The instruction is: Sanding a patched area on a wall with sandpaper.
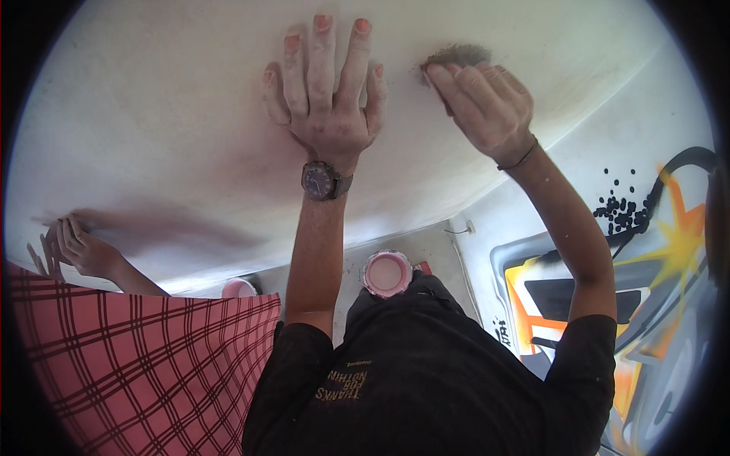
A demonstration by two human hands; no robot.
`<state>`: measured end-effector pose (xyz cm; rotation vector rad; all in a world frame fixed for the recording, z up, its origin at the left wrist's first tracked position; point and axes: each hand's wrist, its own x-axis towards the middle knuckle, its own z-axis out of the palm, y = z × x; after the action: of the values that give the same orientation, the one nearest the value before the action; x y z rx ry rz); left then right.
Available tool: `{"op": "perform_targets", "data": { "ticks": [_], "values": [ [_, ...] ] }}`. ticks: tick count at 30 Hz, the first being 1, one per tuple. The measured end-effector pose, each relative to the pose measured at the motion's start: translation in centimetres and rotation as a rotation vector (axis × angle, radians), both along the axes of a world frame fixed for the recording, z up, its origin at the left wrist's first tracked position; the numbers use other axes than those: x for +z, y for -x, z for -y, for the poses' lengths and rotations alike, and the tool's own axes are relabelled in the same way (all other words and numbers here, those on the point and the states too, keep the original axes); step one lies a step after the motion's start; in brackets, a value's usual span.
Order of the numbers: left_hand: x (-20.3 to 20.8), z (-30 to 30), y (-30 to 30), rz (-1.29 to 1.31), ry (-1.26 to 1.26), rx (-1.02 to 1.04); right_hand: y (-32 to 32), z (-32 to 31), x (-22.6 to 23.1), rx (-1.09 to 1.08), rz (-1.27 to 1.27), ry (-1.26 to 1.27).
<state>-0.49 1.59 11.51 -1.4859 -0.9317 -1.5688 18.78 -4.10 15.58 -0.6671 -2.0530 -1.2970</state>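
Observation:
My left hand point(327, 87) lies flat against the pale wall point(213, 91), fingers spread and coated with whitish dust. A dark wristwatch point(319, 181) is on that wrist. My right hand point(490, 102) is closed at the wall, further right, with a thin dark cord round its wrist. A thin brown edge point(439, 94), like that of a folded sheet, shows along its fingers; most of it is hidden in the grip. Just above the knuckles, a dark grainy patch point(460, 55) marks the wall.
At the left, another person in a pink checked garment point(144, 357) has hands point(80, 247) at the wall. A pink-rimmed bucket point(386, 273) stands below me, and a second bucket point(239, 288) beside that person. The right wall bears colourful graffiti point(608, 281).

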Motion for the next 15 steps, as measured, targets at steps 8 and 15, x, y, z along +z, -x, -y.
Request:
{"op": "perform_targets", "data": {
  "ticks": [8, 15],
  "values": [
    [0.2, 1.3, -0.9, -0.044, 0.153, -0.003, -0.2, 0.1, 0.2, -0.003, -0.043, -0.042],
    [-0.2, 0.3, -1.5, -0.021, 0.132, -0.065, -0.7, -0.1, 0.1, -0.055, -0.011, -0.012]
  ]
}}
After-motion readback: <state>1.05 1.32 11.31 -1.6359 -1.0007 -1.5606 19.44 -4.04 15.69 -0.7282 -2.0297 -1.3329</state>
